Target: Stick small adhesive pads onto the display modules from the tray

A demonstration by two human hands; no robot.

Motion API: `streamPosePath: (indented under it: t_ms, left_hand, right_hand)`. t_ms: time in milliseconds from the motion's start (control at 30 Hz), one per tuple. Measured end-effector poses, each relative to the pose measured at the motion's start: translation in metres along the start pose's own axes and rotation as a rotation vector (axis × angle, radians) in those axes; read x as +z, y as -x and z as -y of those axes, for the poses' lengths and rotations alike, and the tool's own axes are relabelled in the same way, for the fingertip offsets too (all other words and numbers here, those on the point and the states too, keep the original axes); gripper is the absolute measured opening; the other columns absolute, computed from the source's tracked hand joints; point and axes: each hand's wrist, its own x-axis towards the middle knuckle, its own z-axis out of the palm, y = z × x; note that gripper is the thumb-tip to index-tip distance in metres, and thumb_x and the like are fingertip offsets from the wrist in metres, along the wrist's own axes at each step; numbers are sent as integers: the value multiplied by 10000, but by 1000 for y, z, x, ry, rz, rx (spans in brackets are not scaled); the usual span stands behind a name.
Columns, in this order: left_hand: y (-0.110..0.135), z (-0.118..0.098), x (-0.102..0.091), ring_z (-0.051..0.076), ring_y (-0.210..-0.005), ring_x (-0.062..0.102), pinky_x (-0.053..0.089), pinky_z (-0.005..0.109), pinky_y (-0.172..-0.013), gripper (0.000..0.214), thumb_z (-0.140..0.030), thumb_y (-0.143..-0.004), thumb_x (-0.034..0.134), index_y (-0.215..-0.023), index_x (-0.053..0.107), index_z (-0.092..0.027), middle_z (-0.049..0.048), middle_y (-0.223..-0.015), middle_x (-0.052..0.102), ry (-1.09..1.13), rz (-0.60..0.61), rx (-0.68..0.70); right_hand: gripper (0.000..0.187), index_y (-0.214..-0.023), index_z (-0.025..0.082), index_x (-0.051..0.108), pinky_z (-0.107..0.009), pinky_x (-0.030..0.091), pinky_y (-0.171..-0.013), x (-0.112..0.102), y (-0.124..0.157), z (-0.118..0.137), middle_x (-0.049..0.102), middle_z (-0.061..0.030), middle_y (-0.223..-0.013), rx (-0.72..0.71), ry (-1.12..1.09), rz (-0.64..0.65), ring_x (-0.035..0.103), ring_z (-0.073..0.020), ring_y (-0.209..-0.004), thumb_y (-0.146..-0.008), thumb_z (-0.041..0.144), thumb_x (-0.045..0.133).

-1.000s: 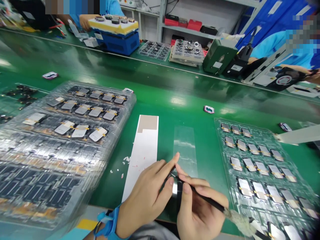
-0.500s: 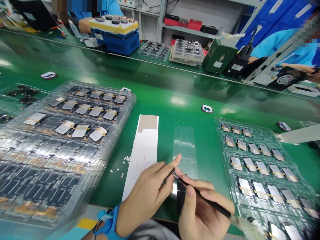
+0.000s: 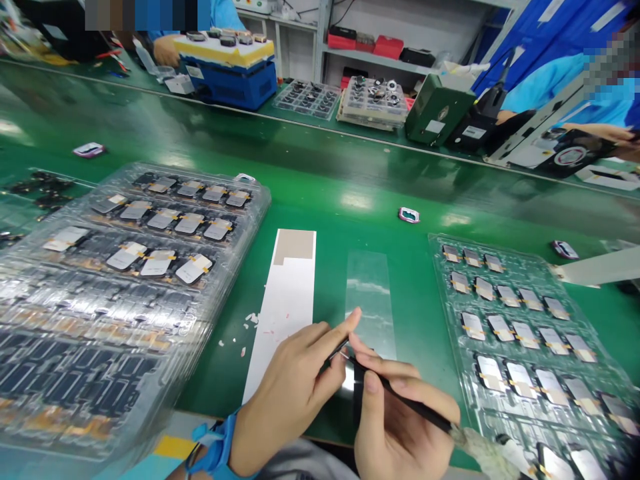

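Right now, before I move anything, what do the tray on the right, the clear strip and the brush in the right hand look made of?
The tray looks like clear thermoformed plastic: glossy, see-through, with moulded pockets. The clear strip seems thin transparent plastic film, shiny with glare. The brush has a slim glossy black handle, probably plastic, and pale fibrous bristles whose material I cannot tell.

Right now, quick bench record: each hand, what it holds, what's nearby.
left hand: pinches thin dark piece; blue wrist strap on wrist
right hand: holds black-handled brush, whitish tuft outward
nearby: white strip, clear film strip, clear tray of silver-faced parts
far bench: co-worker's hand
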Motion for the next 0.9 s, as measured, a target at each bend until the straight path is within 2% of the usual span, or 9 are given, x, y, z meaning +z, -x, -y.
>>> streamPosePath:
  t_ms: [133, 433, 667, 800, 867, 900]
  left_hand:
    - [0, -1, -1, 195, -777, 575, 482, 325, -682, 512, -210, -1018, 369, -1523, 370, -301, 34, -890, 604, -13, 15, -7]
    - [-1, -2, -1, 193, -762, 583, 489, 317, -670, 490, -234, -1027, 361, -1513, 393, -284, 31, -857, 591, -31, 5, -6]
    - [1, -2, -1, 212, -842, 614, 525, 358, -757, 471, -255, -1032, 356, -1498, 411, -286, 59, -953, 648, -2, 32, -26]
    - [4, -9, -6, 200, -1003, 630, 510, 365, -936, 392, -287, -1052, 347, -1426, 464, -284, 56, -1087, 670, 184, 40, -102]
    - [6, -13, -9, 179, -945, 642, 532, 340, -922, 357, -336, -1065, 317, -1370, 493, -279, 40, -1029, 679, 336, 84, -170]
    - [7, -14, -10, 177, -919, 645, 552, 330, -890, 357, -368, -1067, 307, -1353, 500, -278, 36, -991, 678, 396, 107, -200]
  right_hand:
    - [252, -992, 197, 524, -408, 669, -778, 0, 0, -1, 738, -22, -877, 5, 25, 0, 755, -203, -865, -859, -6, 593]
    - [269, -1001, 178, 511, -361, 668, -763, -1, -2, 0, 740, -36, -909, -2, 19, 8, 755, -189, -850, -857, -42, 570]
    - [267, -994, 181, 519, -375, 662, -768, 1, -6, -1, 729, -31, -885, -3, -9, 5, 749, -183, -841, -857, -43, 569]
    - [229, -1031, 190, 532, -413, 643, -800, -6, -15, 4, 705, -30, -899, 34, -67, -7, 725, -181, -858, -896, 6, 536]
    - [190, -1021, 201, 546, -404, 623, -796, -14, -21, 7, 675, -21, -884, 79, -73, 29, 707, -177, -847, -920, 44, 512]
    - [165, -997, 206, 561, -364, 608, -767, -18, -24, 8, 651, -13, -861, 105, -54, 64, 689, -162, -822, -933, 67, 498]
